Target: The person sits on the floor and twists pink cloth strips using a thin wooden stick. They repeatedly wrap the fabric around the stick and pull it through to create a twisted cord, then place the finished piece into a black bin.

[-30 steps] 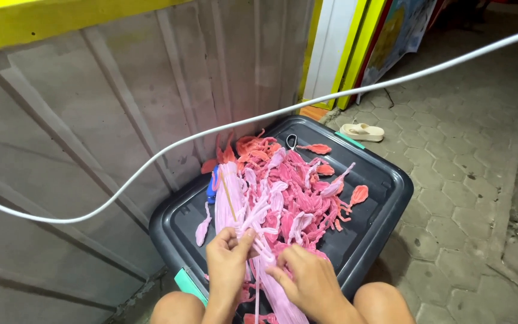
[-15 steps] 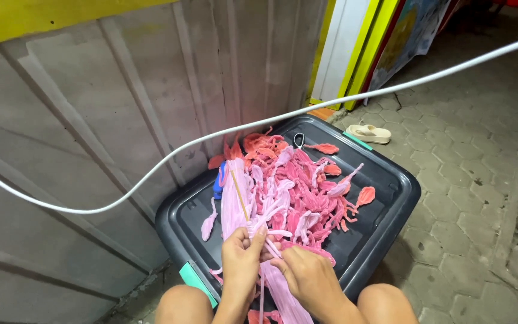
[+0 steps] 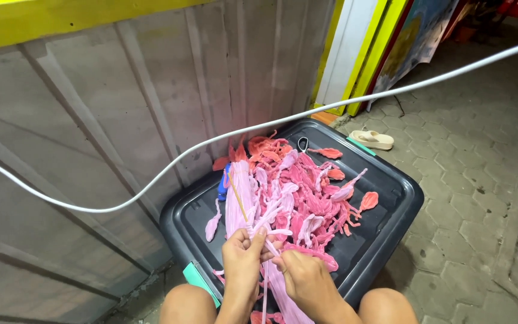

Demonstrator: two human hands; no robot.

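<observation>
Pink strips [image 3: 298,192] heaped on dark bin lid [image 3: 385,198].

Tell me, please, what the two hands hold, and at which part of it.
Both the left hand and the right hand pinch pale pink strips near their lower end, above the dark lid. Exact grip is hidden.

Outdoor work spot beside a building: hexagonal paving stones [image 3: 469,180] form the ground, a grey panelled wall [image 3: 121,120] rises alongside, yellow-and-white frames [image 3: 355,54] lean nearby, and a sandal [image 3: 374,140] lies on the pavement.
</observation>
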